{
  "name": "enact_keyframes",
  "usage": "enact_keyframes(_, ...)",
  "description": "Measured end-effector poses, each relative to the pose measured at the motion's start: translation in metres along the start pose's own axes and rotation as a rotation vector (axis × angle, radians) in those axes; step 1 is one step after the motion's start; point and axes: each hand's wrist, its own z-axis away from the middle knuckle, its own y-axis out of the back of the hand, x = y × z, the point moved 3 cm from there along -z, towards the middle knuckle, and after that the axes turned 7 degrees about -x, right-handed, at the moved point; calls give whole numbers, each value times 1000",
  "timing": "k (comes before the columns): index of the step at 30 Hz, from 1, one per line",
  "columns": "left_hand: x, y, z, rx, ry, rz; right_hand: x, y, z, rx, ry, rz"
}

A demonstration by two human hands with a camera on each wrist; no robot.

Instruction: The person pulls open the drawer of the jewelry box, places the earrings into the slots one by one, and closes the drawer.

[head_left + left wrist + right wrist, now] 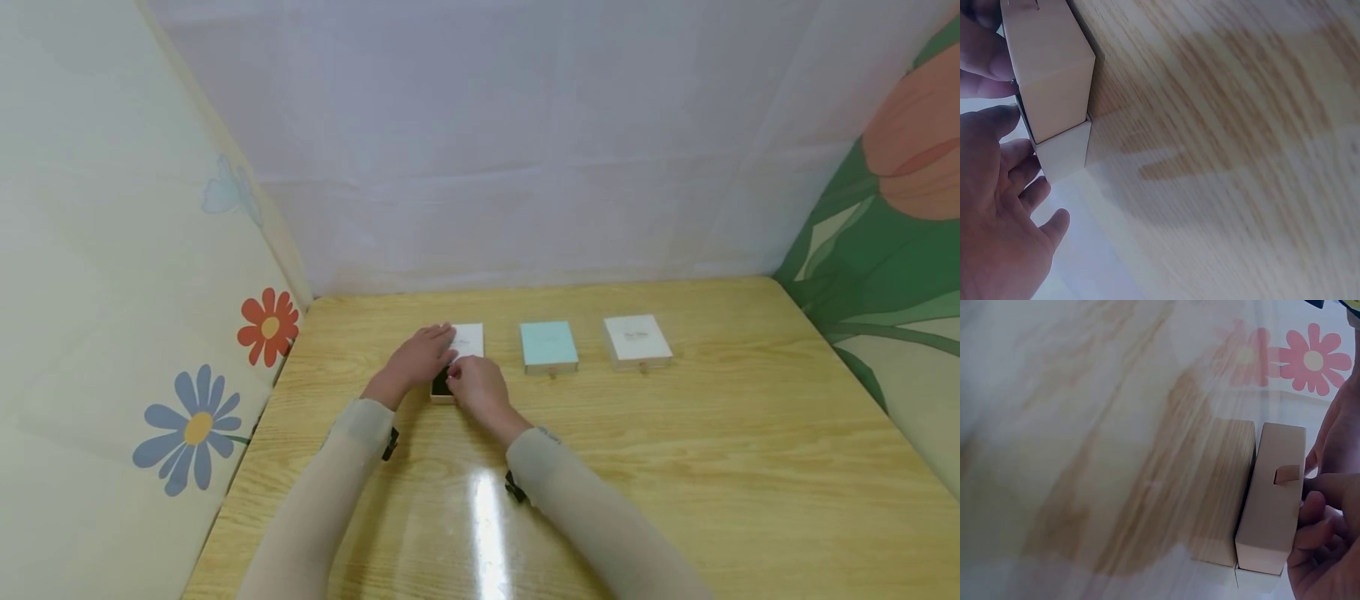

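In the head view, a white drawer box stands at the left of the row, its drawer slid out toward me, with a black inside. My left hand rests along the left of the box, fingers straight across its lid; the left wrist view shows this hand beside the box's white sleeve. Over the open drawer, my right hand has curled fingers and pinches a tiny thing, mostly hidden; I cannot tell its kind. The right wrist view shows the drawer's beige front with a ribbon pull tab.
A mint-green box and another white box stand in line to the right, both closed, with small pull tabs in front. All stand on a wood-grain table. A pale cloth hangs behind, and floral panels flank both sides.
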Motion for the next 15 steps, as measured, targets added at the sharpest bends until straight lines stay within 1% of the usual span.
enact_keyframes(6,1,1,1,0,8,20,-3,0,-1,-9,5,72)
enact_keyframes(10,1,0,1,6,3,12,-4,-1,-2,6,16,106)
enact_keyframes(15,0,-1,0,16,-3,6,-4,-2,-4,39,55,121)
